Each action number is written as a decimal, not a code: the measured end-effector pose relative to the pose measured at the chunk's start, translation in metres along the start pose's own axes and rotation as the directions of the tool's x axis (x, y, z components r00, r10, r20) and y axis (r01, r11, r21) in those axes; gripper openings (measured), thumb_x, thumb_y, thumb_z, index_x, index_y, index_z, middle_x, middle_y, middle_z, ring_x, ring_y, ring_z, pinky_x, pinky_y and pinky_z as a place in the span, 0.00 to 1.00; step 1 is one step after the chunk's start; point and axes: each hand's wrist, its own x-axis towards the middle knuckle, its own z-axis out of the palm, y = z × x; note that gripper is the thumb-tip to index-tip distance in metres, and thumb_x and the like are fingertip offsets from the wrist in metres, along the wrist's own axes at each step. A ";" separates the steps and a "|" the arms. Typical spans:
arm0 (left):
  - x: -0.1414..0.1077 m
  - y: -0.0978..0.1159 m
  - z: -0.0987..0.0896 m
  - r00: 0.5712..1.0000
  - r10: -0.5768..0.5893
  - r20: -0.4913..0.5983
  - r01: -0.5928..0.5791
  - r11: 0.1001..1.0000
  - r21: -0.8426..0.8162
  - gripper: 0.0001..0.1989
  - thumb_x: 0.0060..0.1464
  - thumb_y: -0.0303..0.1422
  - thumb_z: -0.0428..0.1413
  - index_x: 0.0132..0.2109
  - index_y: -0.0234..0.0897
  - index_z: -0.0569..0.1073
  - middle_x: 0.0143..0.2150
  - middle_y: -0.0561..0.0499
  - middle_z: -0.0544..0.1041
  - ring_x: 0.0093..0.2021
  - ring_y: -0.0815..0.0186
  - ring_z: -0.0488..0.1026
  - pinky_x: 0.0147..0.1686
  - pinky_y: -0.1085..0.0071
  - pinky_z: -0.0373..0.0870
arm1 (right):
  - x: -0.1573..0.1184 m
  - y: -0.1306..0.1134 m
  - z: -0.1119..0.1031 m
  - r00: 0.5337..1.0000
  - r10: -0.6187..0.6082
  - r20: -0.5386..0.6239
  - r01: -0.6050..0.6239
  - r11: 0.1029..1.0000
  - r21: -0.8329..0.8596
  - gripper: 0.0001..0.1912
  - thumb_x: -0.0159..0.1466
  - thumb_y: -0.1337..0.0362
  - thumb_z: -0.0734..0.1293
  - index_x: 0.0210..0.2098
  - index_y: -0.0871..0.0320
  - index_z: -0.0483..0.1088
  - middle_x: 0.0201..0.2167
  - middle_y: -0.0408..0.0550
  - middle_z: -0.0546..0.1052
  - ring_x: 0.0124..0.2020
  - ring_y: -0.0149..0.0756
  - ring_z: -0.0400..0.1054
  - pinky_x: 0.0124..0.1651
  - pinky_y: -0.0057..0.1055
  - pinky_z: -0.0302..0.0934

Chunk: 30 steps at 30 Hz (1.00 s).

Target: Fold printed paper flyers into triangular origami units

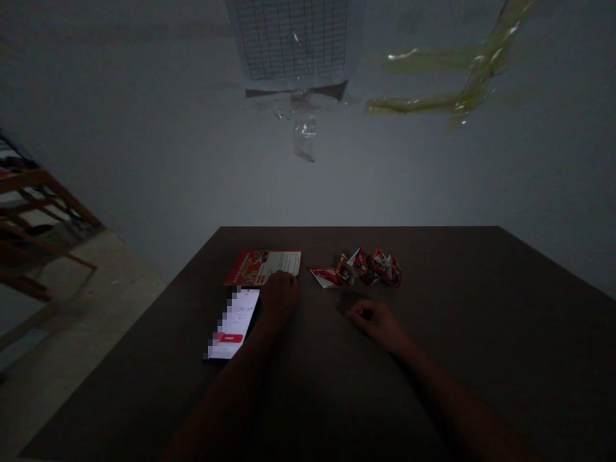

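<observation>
My left hand rests at the lower right edge of a flat red and white printed card, its fingers curled; whether it grips anything is hidden. Just left of that wrist lies a phone with its screen lit. My right hand lies on the dark table, fingers curled round into a loose ring with nothing seen inside. Beyond it sits a zigzag-folded red and white paper strip, touched by neither hand.
A pale wall rises behind the table's far edge, with yellowish tape and a taped grid sheet on it. At the far left stands wooden furniture on the floor.
</observation>
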 end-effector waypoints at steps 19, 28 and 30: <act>-0.028 0.006 -0.023 0.946 0.153 -0.286 -0.260 0.884 -0.388 0.10 0.53 0.35 0.56 0.27 0.35 0.69 0.28 0.50 0.74 0.31 0.66 0.72 0.33 0.71 0.66 | 0.000 0.002 0.001 1.000 0.010 -0.006 -0.010 0.996 0.086 0.11 0.58 0.58 0.65 0.26 0.59 0.70 0.24 0.45 0.74 0.28 0.35 0.68 0.33 0.30 0.61; -0.109 0.047 -0.038 0.508 0.835 -0.209 -0.762 0.323 -0.562 0.03 0.55 0.28 0.52 0.32 0.37 0.67 0.33 0.49 0.77 0.32 0.68 0.73 0.33 0.73 0.67 | -0.008 0.006 -0.049 0.974 -0.055 0.220 -0.002 0.967 0.253 0.35 0.51 0.64 0.73 0.57 0.53 0.62 0.49 0.55 0.73 0.45 0.44 0.71 0.45 0.39 0.67; -0.109 0.047 -0.037 0.484 0.852 -0.199 -0.728 0.266 -0.632 0.02 0.54 0.28 0.52 0.33 0.37 0.65 0.36 0.48 0.77 0.34 0.68 0.74 0.36 0.72 0.68 | -0.016 0.008 -0.061 0.953 -0.046 0.299 -0.018 0.978 0.209 0.31 0.53 0.65 0.73 0.55 0.50 0.65 0.51 0.55 0.71 0.48 0.44 0.70 0.46 0.39 0.67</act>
